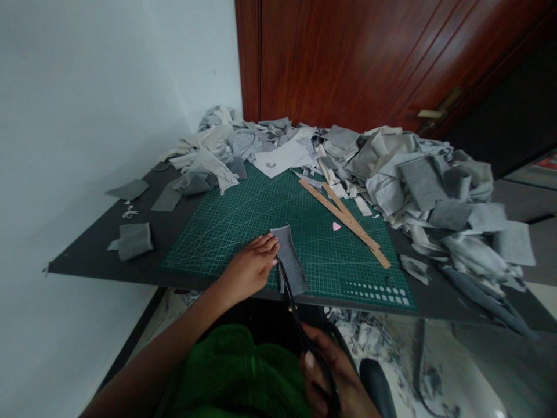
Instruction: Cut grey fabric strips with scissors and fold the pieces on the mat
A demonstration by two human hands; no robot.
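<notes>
A narrow grey piece of fabric (292, 261) lies near the front edge of the green cutting mat (243, 232). My left hand (255, 264) rests on the left side of this fabric, its fingers stretched out and pressing down. In my right hand (331, 366) is a pair of black-handled scissors (296, 316), with my fingers wrapped round the handles. The blades point away from me and meet the fabric's left edge beside my left fingertips. How far the blades are apart is hard to make out.
Two wooden rulers (343, 215) lie crossed on the mat, near a pink tailor's chalk (336, 226). Grey fabric pieces (391, 174) pile up along the back and right. A folded grey piece (134, 241) sits at the left. Scraps (369, 337) litter the floor below.
</notes>
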